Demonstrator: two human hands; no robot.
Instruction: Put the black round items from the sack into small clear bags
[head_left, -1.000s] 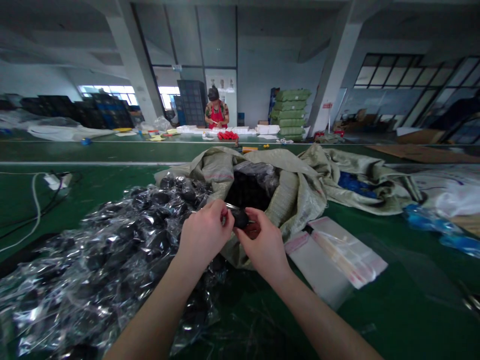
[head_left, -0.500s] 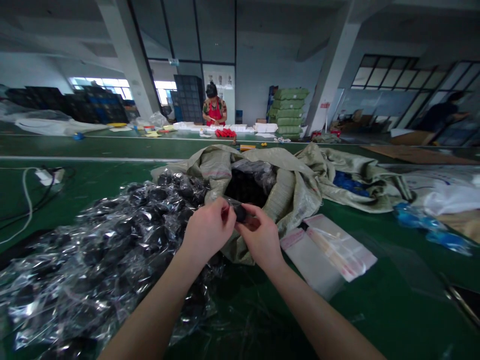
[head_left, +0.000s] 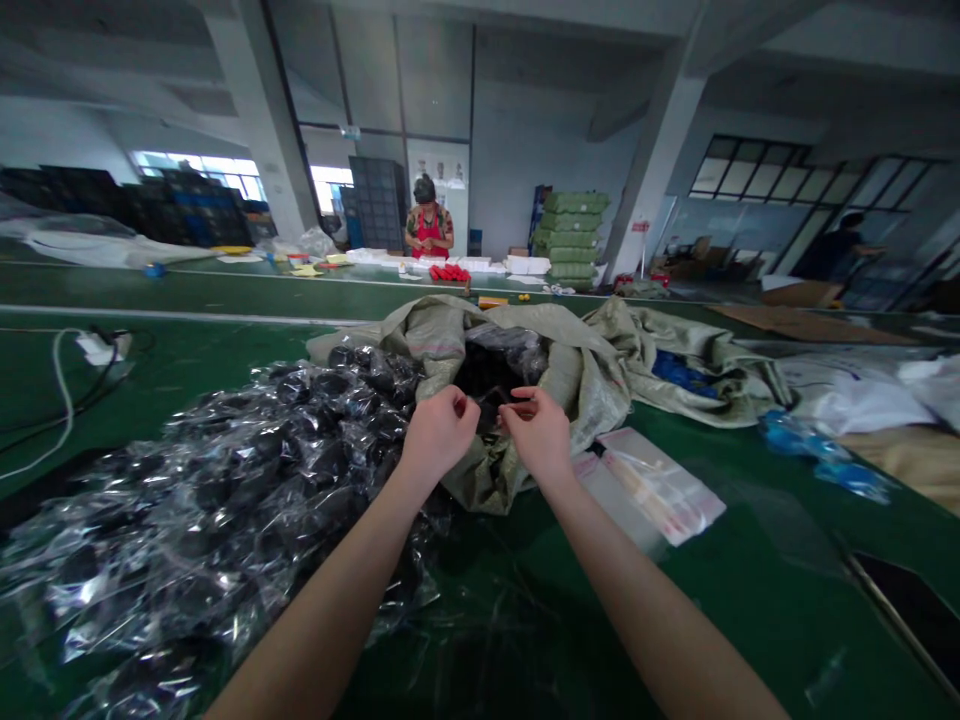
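Both hands are over the front edge of an open woven sack (head_left: 592, 375) with a dark inside. My left hand (head_left: 442, 430) is closed in a pinch, and my right hand (head_left: 538, 430) pinches opposite it. Between them is something dark and partly see-through, too unclear to name. A large heap of black items in clear plastic wraps (head_left: 247, 480) lies to the left, close to my left hand. To the right of my right hand are flat clear bags (head_left: 664, 485) with pinkish edges.
A second sack (head_left: 720, 350) with blue pieces lies to the right, near blue wrapped items (head_left: 825, 455). A dark flat device (head_left: 907, 600) is at the right edge, a white plug (head_left: 101, 348) at left. A person (head_left: 429, 225) stands across the tables.
My hands have moved slightly apart and a little up over the sack opening. The round black item seen between my fingers no longer shows clearly. The view has shifted slightly.
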